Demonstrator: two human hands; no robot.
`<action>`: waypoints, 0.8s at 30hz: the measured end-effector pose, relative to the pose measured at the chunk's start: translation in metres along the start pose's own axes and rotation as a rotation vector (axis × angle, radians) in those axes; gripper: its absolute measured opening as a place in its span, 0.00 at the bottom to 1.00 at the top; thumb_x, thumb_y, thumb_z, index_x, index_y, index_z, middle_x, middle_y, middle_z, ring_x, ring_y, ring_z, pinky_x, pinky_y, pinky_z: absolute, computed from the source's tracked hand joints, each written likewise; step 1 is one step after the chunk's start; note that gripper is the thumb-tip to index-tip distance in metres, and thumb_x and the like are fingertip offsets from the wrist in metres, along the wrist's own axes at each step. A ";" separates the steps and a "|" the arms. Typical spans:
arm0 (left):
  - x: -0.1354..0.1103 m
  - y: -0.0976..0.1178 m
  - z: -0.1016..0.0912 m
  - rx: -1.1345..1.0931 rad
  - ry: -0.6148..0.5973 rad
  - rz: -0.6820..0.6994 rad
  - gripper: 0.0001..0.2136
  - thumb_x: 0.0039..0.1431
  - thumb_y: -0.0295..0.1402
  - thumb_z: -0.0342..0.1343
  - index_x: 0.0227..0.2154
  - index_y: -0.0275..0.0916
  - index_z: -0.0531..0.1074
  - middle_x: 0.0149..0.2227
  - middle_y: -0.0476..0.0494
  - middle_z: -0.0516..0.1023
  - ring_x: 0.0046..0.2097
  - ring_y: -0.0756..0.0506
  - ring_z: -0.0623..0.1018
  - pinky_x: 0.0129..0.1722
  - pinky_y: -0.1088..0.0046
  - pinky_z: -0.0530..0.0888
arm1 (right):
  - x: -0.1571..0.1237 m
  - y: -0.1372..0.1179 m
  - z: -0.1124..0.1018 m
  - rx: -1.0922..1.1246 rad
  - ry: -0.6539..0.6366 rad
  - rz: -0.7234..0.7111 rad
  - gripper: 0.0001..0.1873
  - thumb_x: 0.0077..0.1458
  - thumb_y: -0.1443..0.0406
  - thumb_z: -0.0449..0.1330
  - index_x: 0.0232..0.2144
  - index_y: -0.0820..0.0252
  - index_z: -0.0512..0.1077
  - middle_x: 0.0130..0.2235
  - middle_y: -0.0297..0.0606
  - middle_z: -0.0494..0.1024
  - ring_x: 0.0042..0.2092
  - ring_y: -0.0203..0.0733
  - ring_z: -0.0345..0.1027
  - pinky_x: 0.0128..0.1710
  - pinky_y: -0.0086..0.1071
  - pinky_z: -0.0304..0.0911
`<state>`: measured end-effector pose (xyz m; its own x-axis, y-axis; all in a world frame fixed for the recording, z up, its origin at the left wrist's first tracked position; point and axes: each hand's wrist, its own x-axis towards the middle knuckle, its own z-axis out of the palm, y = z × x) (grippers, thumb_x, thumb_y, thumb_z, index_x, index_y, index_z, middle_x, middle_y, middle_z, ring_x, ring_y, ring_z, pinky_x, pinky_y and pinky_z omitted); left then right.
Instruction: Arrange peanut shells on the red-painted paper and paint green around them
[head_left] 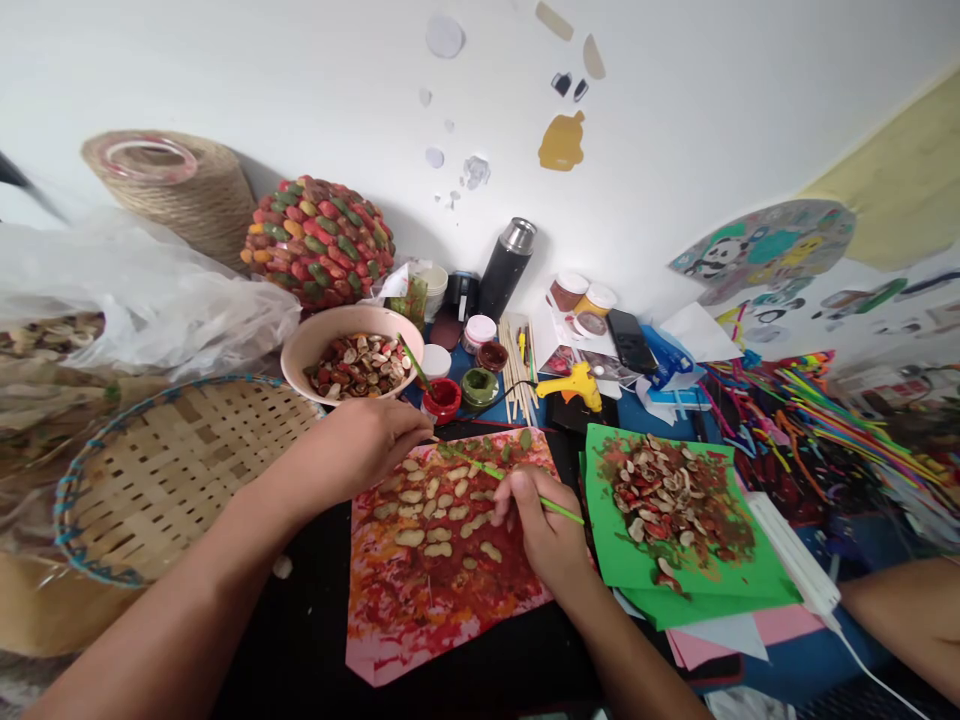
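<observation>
Pencil-style, the right hand (544, 535) clamps the green brush (487, 468) over the pink sheet (397, 635), presumably for tip control; left hand (367, 450) at its far edge, grip indeterminable.

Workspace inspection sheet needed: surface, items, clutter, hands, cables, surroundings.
Surface: black mat under paint-smeared rectangular pink paper.
Items: tan peanuts on the pink paper; slim green paintbrush; round jar of green paint.
Clutter: yellow plastic glue gun; brown peanut shells on green paper.
Hands: right hand holds the paintbrush; left hand near the paper's far left, grip unclear.
Cables: long white power strip with white cord; dark cord near glue gun.
Surroundings: white wall with paper cutouts; another person's limb, right edge.
</observation>
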<state>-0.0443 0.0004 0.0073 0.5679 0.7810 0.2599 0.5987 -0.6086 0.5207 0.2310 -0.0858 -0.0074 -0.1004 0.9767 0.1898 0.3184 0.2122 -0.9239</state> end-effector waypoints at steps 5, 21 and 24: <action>0.000 -0.001 -0.001 0.013 -0.024 -0.013 0.17 0.77 0.39 0.50 0.39 0.43 0.84 0.39 0.44 0.88 0.36 0.45 0.84 0.36 0.73 0.73 | -0.003 0.002 -0.002 -0.006 0.003 0.010 0.29 0.79 0.49 0.54 0.28 0.56 0.77 0.23 0.34 0.78 0.26 0.39 0.73 0.31 0.31 0.67; -0.005 0.017 -0.044 -0.099 -0.084 -0.203 0.17 0.73 0.43 0.51 0.38 0.42 0.84 0.37 0.47 0.88 0.34 0.45 0.83 0.37 0.72 0.72 | -0.006 -0.004 0.005 0.085 -0.098 0.009 0.26 0.78 0.50 0.56 0.32 0.57 0.79 0.23 0.33 0.79 0.24 0.37 0.73 0.28 0.30 0.67; -0.010 0.012 -0.049 -0.062 -0.168 -0.213 0.15 0.71 0.40 0.52 0.36 0.43 0.83 0.36 0.47 0.88 0.33 0.46 0.81 0.36 0.71 0.70 | -0.004 -0.005 0.010 0.118 -0.111 0.026 0.25 0.78 0.50 0.56 0.32 0.57 0.79 0.24 0.33 0.78 0.24 0.37 0.73 0.26 0.29 0.67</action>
<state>-0.0707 -0.0081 0.0504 0.5215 0.8532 0.0029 0.6821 -0.4190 0.5993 0.2208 -0.0916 -0.0067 -0.1992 0.9708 0.1339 0.2094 0.1756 -0.9619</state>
